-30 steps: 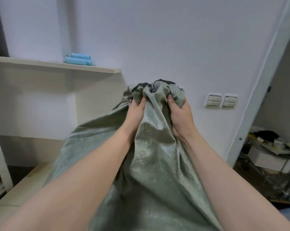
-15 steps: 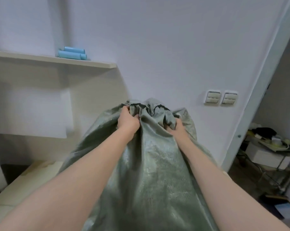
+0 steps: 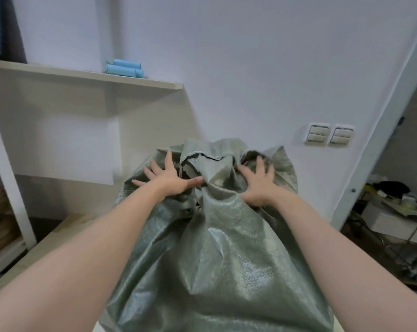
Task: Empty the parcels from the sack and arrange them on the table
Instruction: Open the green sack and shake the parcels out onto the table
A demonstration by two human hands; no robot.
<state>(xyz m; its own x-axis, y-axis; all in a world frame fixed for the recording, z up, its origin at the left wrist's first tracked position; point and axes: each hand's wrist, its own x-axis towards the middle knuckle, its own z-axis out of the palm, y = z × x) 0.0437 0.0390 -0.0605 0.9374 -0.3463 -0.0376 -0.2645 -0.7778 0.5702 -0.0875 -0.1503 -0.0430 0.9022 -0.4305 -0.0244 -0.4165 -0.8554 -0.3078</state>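
Sack [image 3: 222,259] lies on the table [image 3: 59,236] before me, its bunched mouth [image 3: 207,154] at 12 o'clock. My left hand [image 3: 169,178] at 11 and right hand [image 3: 260,185] at 1 press it with fingers spread wide, gripping nothing, probably to flatten it for opening. I see no parcels.

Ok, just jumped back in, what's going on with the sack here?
A person is working on a big grey-green woven sack resting on the pale table. Both hands lie on its bunched top: the left hand and right hand are flat, fingers spread, pressing the fabric rather than gripping it. The mouth is crumpled. No parcels are in sight, so nothing is out on the table yet.
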